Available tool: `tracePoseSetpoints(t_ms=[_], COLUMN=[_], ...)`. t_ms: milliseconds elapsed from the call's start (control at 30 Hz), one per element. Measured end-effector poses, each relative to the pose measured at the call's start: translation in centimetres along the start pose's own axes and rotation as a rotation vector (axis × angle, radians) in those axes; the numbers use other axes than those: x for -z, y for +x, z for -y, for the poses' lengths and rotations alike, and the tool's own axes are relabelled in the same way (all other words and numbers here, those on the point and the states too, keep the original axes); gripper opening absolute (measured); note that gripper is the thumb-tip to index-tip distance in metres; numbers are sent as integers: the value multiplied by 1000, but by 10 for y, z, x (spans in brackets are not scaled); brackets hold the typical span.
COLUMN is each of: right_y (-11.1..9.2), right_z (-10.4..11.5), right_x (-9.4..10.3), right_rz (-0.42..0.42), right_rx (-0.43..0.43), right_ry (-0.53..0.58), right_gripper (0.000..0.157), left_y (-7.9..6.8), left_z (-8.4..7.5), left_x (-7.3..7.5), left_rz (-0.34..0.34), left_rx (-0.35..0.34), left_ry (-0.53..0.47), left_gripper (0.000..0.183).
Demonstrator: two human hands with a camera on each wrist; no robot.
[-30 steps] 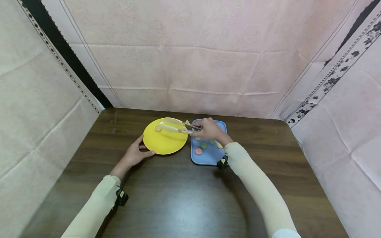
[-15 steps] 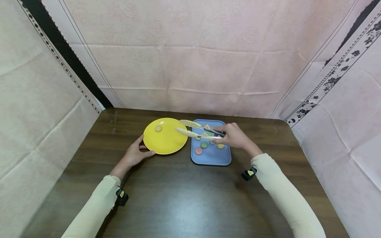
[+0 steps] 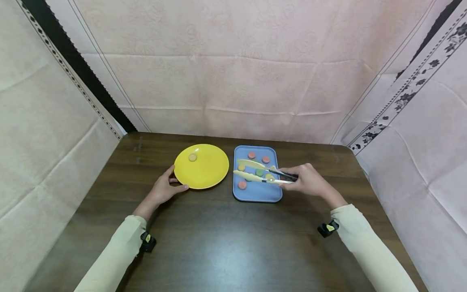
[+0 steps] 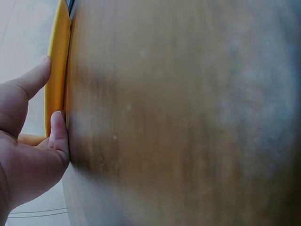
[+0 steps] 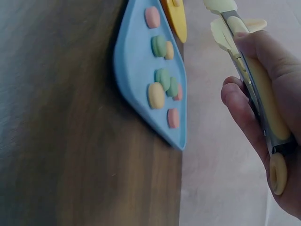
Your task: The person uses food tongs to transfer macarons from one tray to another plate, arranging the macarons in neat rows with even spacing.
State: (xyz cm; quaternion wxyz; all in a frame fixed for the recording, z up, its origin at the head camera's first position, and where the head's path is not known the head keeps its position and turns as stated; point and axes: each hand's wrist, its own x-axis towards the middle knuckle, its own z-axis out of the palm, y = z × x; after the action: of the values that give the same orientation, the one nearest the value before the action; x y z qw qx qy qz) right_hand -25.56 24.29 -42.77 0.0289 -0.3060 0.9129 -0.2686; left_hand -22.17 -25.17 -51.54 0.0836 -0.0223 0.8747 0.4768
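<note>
My left hand holds the left front rim of a round yellow plate, thumb and fingers spread along its edge. In the left wrist view, the thumb and a bent finger touch the plate's side. One pale macaron lies on the plate. With my right hand I grip metal tongs with cream tips and handles. The tips are apart, over a blue tray, with nothing clearly held between them. Several pink, green and yellow macarons, such as the pink one, lie on the tray, some partly hidden by the tongs.
Plate and tray stand side by side near the back of a dark wooden table, a narrow gap between them. Pale cloth hangs behind the table and along both sides.
My right hand has drawn the tongs rightward, from over the yellow plate to over the blue tray. The left hand has stayed at the plate's rim.
</note>
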Motion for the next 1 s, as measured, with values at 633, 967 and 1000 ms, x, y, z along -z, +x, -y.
tracePoseSetpoints(t_ms=[633, 967, 1000], right_y=[-31, -33, -33], right_z=[-14, -14, -14], right_x=[-24, -29, -30], right_rz=[36, 55, 54], right_rx=[-30, -48, -49], right_ry=[13, 31, 28], right_gripper=[53, 56, 56], left_y=[-1, -1, -1], left_z=[1, -1, -1], left_x=[1, 2, 2], left_rz=[6, 3, 4], left_rx=[7, 7, 9], left_ry=[-14, -1, 0], left_gripper=[112, 111, 112])
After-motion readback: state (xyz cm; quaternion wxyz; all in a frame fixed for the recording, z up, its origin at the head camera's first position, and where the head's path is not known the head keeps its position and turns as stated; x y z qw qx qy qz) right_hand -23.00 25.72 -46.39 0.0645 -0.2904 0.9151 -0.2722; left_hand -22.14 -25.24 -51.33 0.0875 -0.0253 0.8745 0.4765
